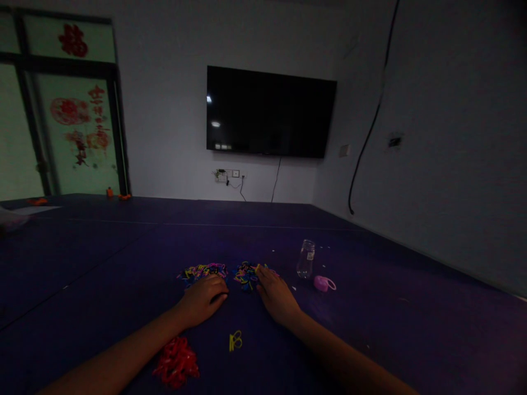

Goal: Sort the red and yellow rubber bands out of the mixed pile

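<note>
My left hand (203, 299) rests palm down at the near edge of a pile of mixed-colour elastic bands (201, 271), its thumb apart from the curved fingers. My right hand (278, 296) lies with fingers stretched out, touching the right side of a smaller pile of bands (246, 274) in blue, yellow and pink. A gap separates the two piles. Closer to me are a few loose yellow bands (235, 340). Beside my left forearm sits a heap of red bands (177, 362). What lies under my palms is hidden.
An open clear bottle (305, 260) stands right of my right hand, with its pink looped cap (323, 283) beside it. Small white scraps (293, 288) dot the purple surface (255, 241). Orange objects (124, 196) lie far left, and a television (269, 112) hangs on the wall.
</note>
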{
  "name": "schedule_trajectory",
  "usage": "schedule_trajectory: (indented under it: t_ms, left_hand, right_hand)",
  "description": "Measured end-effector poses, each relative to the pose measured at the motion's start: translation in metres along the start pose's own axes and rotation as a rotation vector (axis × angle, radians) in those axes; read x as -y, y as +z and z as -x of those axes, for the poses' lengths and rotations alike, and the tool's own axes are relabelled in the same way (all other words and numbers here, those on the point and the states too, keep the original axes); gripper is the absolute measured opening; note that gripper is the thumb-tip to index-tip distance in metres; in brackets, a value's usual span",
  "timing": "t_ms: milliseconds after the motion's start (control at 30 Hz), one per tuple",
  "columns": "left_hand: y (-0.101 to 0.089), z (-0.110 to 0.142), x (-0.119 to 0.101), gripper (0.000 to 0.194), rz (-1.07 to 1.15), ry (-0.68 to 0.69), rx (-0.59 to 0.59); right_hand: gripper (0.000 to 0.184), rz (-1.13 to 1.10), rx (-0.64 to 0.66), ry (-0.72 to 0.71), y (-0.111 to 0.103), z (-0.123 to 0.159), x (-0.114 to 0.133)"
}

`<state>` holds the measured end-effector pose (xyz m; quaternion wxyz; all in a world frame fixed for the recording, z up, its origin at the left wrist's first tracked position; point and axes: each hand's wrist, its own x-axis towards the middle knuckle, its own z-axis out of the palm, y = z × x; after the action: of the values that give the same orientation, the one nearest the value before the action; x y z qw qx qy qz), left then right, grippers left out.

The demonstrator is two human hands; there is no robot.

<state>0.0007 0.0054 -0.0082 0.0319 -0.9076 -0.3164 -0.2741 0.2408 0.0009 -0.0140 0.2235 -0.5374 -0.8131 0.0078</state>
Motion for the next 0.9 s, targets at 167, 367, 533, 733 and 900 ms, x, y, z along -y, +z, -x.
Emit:
schedule_trajectory:
  t_ms: [167,367,533,733,900]
  left_hand:
    - [-0.0014,-0.0006,-0.0013,0.015,0.006,0.004,0.008]
    - [-0.0006,-0.0014,-0.0014,0.014,0.009,0.011,-0.002]
    - [0.0019,-0.0013,0.0001,0.014,0.008,0.011,-0.005]
    - [0.0012,-0.0004,-0.0015,0.016,0.012,0.006,-0.005]
    - [0.0014,0.0000,-0.0016,0.015,0.005,-0.001,-0.019]
  right_hand:
    - [0.047,-0.021,-0.008,-0.004,0.0002,-0.0008,-0.0012]
    - [0.044,-0.066,-0.039,-0.017,-0.0023,-0.0026,-0.0015]
    - [0.041,-0.039,-0.025,-0.047,-0.0027,-0.0015,-0.0012]
    - [0.037,-0.014,-0.007,-0.076,-0.0048,0.0003,0.0019]
    - [0.036,-0.006,0.014,-0.087,-0.0051,-0.0003,0.0017]
